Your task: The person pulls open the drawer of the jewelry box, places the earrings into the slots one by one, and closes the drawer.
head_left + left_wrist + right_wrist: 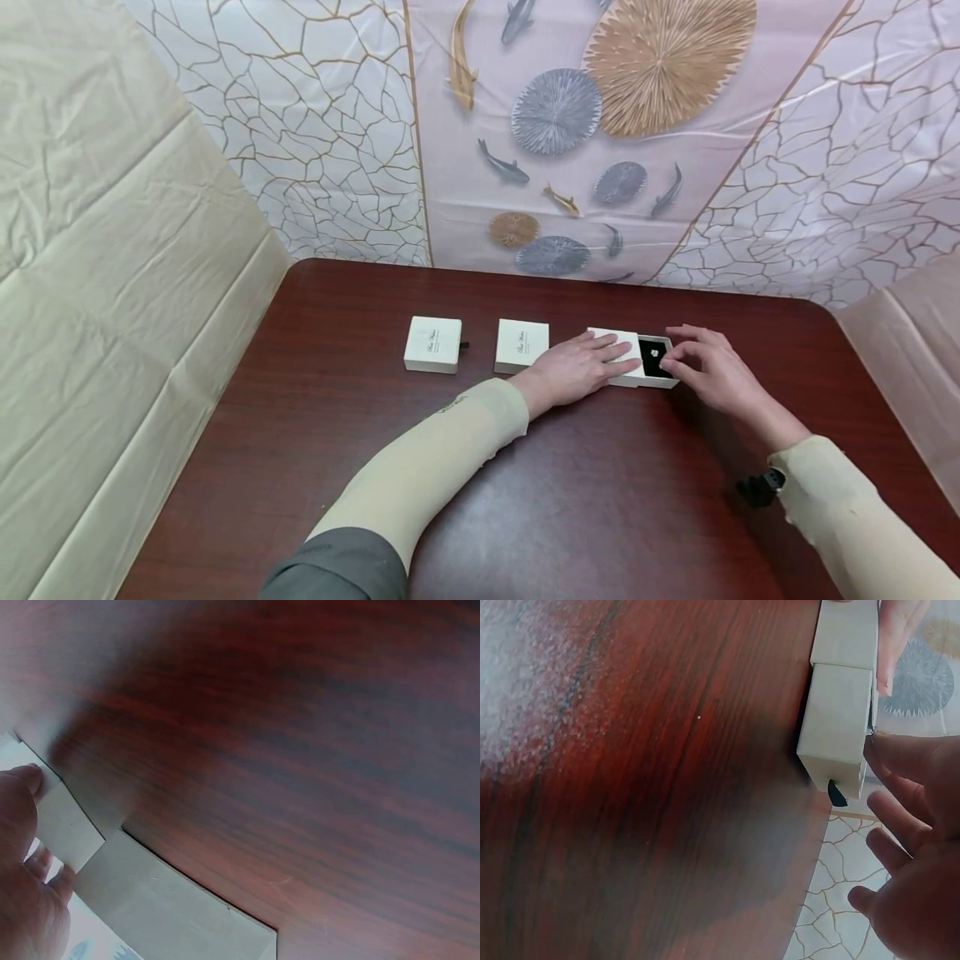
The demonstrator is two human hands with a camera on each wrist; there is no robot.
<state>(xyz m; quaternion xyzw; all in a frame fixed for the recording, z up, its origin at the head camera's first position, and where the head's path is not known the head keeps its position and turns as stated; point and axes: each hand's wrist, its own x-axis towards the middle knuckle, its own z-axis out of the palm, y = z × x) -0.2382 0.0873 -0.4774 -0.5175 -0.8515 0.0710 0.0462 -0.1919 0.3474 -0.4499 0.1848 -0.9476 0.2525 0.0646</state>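
At the right end of a row sits a white drawer-style gift box (627, 381). Its tray is slid partly out to the right, and a small silvery piece (654, 353) lies on the black pad (648, 363) inside. My left hand (581, 365) holds the box's sleeve (69, 817), fingers fanned over the top and a digit against the near side. At the tray, the fingertips of my right hand (708, 372) reach in by the pad; I cannot tell whether they pinch anything. A black pull tab (838, 793) hangs from the tray's end in the right wrist view.
Two more white boxes, a middle one (521, 343) and a left one (432, 343), stand in the row, both with printed script on top. A dark tab sticks out of the left box. Beneath them is a reddish-brown table (570, 492), with patterned cloth (480, 242) hanging behind.
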